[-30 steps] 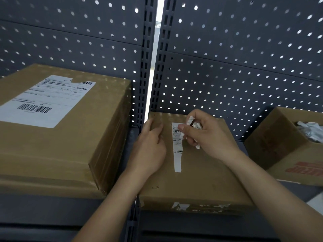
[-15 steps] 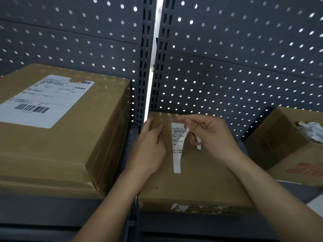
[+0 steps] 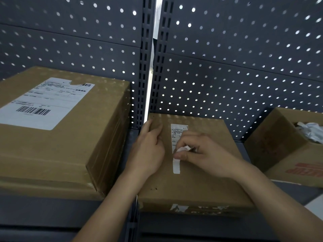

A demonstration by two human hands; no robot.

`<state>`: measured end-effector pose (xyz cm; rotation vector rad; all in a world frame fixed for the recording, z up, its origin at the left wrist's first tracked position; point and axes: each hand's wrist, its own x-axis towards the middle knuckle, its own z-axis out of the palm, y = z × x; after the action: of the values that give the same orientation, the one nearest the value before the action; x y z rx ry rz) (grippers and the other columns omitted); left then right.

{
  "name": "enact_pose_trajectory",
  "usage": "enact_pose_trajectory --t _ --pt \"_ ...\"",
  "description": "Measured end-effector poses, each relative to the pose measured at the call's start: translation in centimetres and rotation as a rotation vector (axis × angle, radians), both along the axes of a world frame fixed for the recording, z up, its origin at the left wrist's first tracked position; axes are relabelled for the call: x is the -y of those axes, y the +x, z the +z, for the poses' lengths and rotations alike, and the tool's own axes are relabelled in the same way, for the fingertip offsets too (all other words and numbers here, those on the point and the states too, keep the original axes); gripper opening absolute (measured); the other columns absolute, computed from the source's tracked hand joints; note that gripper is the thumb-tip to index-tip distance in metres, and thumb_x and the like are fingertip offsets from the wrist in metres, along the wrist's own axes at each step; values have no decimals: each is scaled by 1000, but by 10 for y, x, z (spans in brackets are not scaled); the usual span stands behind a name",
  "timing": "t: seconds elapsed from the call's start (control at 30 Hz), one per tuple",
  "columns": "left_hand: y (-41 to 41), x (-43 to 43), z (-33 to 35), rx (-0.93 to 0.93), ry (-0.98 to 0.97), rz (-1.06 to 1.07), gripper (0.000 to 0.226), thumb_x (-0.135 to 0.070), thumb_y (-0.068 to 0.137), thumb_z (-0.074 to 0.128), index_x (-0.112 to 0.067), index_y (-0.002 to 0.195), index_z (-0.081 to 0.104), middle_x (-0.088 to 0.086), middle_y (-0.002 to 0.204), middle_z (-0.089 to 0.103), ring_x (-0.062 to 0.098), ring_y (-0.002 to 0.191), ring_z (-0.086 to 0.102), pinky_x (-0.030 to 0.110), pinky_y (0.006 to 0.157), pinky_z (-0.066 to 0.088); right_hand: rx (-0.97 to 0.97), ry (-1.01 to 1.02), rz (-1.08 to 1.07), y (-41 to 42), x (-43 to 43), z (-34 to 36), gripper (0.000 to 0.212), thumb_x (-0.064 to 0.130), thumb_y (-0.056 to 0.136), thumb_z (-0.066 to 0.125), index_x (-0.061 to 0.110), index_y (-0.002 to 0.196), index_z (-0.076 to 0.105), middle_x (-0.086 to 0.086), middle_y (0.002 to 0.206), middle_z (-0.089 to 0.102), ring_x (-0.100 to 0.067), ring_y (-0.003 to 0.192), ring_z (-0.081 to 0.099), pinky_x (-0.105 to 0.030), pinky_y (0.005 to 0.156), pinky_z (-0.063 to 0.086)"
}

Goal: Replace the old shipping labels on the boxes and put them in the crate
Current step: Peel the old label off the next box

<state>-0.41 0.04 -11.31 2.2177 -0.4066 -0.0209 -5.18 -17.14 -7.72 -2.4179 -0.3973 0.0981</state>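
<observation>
Dark perforated back panel (image 3: 244, 49), grey shelf (image 3: 43, 212) below. Both hands are on the small box (image 3: 201, 186). The left hand (image 3: 148, 151) rests on its top near the far left corner, fingers bent against the cardboard. The right hand (image 3: 208, 154) pinches a crumpled white scrap (image 3: 183, 148) right over the narrow label strip (image 3: 176, 165) stuck between the hands. Left of the left hand sits a large box (image 3: 78, 154), sealed, with a barcode label (image 3: 43, 103) on top. Right of the right hand is an open box (image 3: 279, 145) holding crumpled paper (image 3: 311, 131).

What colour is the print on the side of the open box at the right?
Red print on brown cardboard; the head view shows it best.
</observation>
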Motion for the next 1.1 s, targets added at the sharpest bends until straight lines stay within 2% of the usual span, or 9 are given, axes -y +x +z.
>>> enact_pose_trajectory --t 0.17,0.3,0.43,0.5,0.57,0.67,0.83,1.0,1.1 --pt "0 0 0 1 2 6 47 -15 102 36 -22 149 35 -12 160 12 8 143 17 12 99 10 10 86 37 -9 0 0 8 35 94 59 29 88 61 12 86 63 -8 78 58 -31 71 48" --pt "0 0 0 -9 3 8 47 -17 102 36 -22 149 35 -14 160 11 7 143 17 12 99 10 153 380 -3 -12 -1 12 13 21 92 60 10 84 63 13 69 63 -2 63 58 -14 63 42" --pt "0 0 0 -18 3 11 47 -19 102 36 -24 149 36 -15 160 11 6 143 17 11 98 10 238 293 -136 -2 8 19 5 22 90 68 21 85 71 5 67 67 -15 59 58 -32 61 47" --pt "-1 0 0 -22 2 10 47 -19 102 36 -24 149 36 -15 160 12 7 143 17 11 98 10 207 270 -225 3 16 15 23 24 90 69 39 107 72 5 77 73 -21 68 64 -36 71 52" --pt "-1 0 2 -25 -5 12 46 -20 102 36 -24 149 36 -15 160 11 6 143 17 11 98 10 170 273 -260 8 23 12 39 21 91 68 41 124 63 16 96 75 -8 86 68 -31 87 53" --pt "-1 0 2 -24 -7 8 47 -20 102 36 -25 149 35 -16 160 11 7 143 17 13 100 11 174 244 -288 17 30 14 31 12 95 60 31 119 68 20 110 70 4 107 63 -26 98 49" --pt "-2 0 3 -14 -6 7 47 -19 102 36 -24 149 34 -16 159 11 7 143 18 12 98 11 131 164 -319 39 29 19 35 1 98 48 27 99 71 12 75 70 -10 62 63 -32 56 49" --pt "-1 0 2 -5 3 10 48 -20 102 36 -26 149 33 -15 160 10 9 143 19 13 98 14 103 -70 -342 64 18 16 20 40 78 53 40 89 69 16 86 68 -7 83 64 -38 77 54" --pt "0 0 1 6 -1 9 48 -19 101 37 -26 149 35 -15 160 11 10 142 22 14 98 17 104 -202 -254 68 9 14 12 42 85 59 33 88 66 13 86 66 -3 77 58 -12 68 45"
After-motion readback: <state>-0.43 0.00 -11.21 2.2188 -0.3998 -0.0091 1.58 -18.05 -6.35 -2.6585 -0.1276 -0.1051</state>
